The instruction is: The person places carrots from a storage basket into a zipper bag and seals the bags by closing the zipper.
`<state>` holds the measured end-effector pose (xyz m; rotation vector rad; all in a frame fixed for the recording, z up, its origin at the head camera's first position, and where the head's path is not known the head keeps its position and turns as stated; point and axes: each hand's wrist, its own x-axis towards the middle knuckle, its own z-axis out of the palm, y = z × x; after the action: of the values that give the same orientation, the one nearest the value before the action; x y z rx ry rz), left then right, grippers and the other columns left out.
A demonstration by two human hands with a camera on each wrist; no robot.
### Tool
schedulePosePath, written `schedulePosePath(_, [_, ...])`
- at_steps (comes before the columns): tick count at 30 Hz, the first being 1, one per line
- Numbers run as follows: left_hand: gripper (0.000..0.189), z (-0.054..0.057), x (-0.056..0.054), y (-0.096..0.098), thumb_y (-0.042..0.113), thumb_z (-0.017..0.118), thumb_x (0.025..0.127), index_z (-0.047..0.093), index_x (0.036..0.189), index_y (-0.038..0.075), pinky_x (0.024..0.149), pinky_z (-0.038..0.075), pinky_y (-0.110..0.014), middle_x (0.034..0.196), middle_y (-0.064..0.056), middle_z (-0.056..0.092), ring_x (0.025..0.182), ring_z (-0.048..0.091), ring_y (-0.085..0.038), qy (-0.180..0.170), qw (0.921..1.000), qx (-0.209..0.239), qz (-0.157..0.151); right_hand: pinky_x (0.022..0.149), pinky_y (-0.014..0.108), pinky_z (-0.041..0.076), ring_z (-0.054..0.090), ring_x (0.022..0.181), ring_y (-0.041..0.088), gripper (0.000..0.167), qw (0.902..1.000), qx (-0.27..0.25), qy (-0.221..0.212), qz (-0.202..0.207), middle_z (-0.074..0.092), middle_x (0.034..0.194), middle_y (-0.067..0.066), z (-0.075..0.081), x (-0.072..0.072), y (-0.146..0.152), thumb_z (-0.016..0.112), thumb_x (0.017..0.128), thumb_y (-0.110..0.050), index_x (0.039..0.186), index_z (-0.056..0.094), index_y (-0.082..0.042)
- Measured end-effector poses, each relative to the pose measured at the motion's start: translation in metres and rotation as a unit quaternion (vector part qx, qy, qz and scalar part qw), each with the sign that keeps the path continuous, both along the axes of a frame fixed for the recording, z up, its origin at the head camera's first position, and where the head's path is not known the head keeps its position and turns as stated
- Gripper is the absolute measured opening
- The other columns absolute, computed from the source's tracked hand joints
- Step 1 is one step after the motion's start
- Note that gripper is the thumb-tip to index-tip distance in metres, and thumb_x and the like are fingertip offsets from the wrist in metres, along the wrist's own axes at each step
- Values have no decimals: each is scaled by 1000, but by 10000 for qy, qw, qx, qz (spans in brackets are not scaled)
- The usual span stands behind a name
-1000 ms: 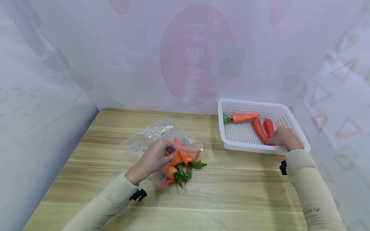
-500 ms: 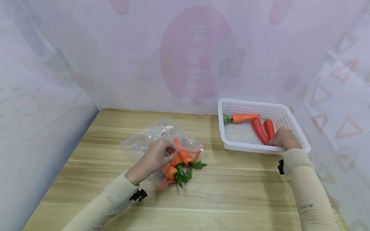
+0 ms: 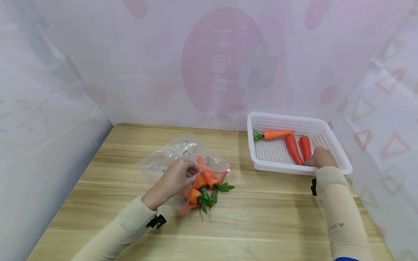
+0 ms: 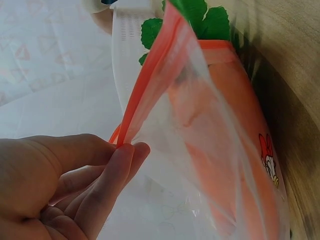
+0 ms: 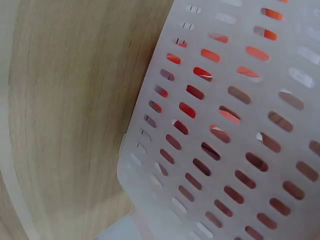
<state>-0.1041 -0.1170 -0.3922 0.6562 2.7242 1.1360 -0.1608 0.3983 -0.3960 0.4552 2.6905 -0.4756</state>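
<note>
My left hand pinches the red zip edge of a clear printed zip bag between thumb and fingers, holding up one side of its mouth. Several orange carrots lie in the bag, their green leaves sticking out of the mouth. My right hand reaches over the near wall of a white basket. It is at the lower end of a red carrot; its fingertips are hidden. Beside that carrot lie another red carrot and an orange carrot with leaves.
The basket stands at the right back of the wooden table, close to the printed back wall sheet. Bare tabletop separates the bag from the basket. In the right wrist view, the slotted basket wall hides the right hand.
My right hand and forearm have shifted slightly left at the basket, beside the red carrot. My left hand and the bag look still.
</note>
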Motion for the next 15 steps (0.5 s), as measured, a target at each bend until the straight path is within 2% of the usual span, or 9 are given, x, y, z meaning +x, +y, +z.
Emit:
schedulePosePath(4, [9, 0, 0, 0, -2, 75, 91, 79, 99, -1, 71, 65, -25, 95, -10, 80, 82, 76, -14, -23, 10000, 6, -29, 64, 30, 48, 55, 76, 28, 20, 9998, -46, 87, -193, 57, 76, 11, -3, 0, 0, 72, 85, -14, 87, 64, 4])
schedulePosePath(11, [9, 1, -1, 0, -3, 74, 91, 79, 99, -2, 70, 64, -24, 95, -10, 80, 82, 76, -16, -19, 10000, 14, -38, 62, 30, 49, 55, 76, 29, 26, 9995, 75, 165, -256, 56, 78, 14, -4, -2, -3, 73, 85, -13, 94, 65, 10])
schedulePosePath(15, [10, 1, -1, 1, -3, 74, 90, 79, 99, -2, 71, 65, -25, 94, -10, 80, 81, 76, -15, 41, 10000, -20, -72, 60, 31, 49, 55, 77, 31, 25, 9991, 171, 240, -301, 56, 80, 16, -4, -3, -2, 72, 83, -13, 91, 64, 9])
